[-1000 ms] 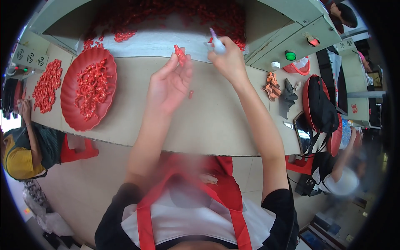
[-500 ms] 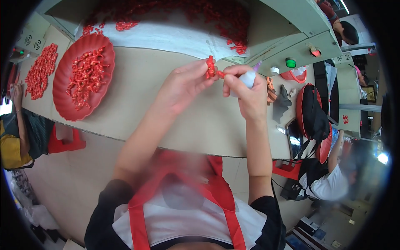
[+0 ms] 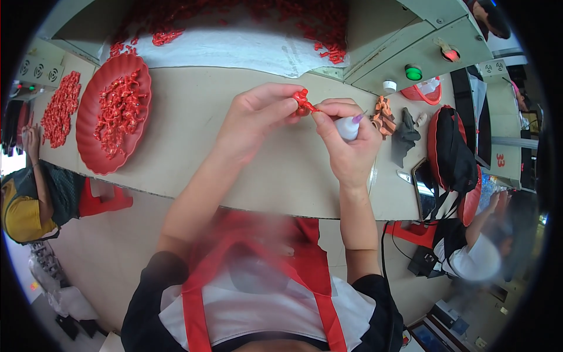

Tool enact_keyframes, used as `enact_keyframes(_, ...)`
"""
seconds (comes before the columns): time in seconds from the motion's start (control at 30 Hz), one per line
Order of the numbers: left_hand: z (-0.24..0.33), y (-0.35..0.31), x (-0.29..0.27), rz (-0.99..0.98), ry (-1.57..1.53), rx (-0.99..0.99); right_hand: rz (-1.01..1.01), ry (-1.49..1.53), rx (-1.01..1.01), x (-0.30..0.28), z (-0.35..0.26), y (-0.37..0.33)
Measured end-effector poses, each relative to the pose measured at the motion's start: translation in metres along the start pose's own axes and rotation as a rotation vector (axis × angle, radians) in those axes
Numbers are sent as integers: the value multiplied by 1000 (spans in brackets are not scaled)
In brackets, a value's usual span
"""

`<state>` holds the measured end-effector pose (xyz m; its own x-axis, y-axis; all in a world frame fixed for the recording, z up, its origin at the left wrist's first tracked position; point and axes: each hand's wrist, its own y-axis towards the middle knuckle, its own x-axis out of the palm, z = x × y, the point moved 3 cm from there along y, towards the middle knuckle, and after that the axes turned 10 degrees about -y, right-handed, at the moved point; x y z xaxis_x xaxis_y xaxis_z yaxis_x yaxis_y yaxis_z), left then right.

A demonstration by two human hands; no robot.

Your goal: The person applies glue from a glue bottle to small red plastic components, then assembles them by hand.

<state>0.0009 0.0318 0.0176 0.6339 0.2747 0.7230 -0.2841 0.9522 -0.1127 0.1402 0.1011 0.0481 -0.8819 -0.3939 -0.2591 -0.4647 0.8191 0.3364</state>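
Note:
Above the table, my left hand [image 3: 258, 114] pinches a small glossy red plastic figure [image 3: 302, 101] between thumb and fingers. Held in the palm of my right hand [image 3: 352, 138] is a white squeeze bottle [image 3: 347, 128], its purple nozzle pointing up and to the right. Thumb and forefinger of the same hand close on a thin red part at the figure's lower right side. Whether that part is joined to the figure, I cannot tell. Fingers partly cover both the figure and the bottle.
To the left stands a scalloped red tray [image 3: 85, 132] of red figures, beside a pile of more [image 3: 60, 111]. Loose red pieces lie on white cloth [image 3: 234, 56] inside the cabinet ahead. A black-and-red bag [image 3: 454, 149], phone [image 3: 425, 188] and dark glove [image 3: 404, 138] sit right. People work either side.
The bottle has turned in my right hand, so its purple nozzle now points up and right. The figure has tilted, and my left fingers have closed further around it. The view has shifted slightly.

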Motion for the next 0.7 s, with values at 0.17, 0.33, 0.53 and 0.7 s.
enact_keyframes(0.17,1,-1,-2,12,35,31,74,-263,-350,6,-12,-1)
enact_keyframes(0.33,1,-1,0,-11,1,38,108,-413,-464,8,-17,-5)
enact_keyframes(0.53,3,-3,3,-92,193,172,72,-245,-419,0,-15,1)
enact_keyframes(0.7,3,-4,7,-109,258,287,70,-248,-450,-1,-17,0)
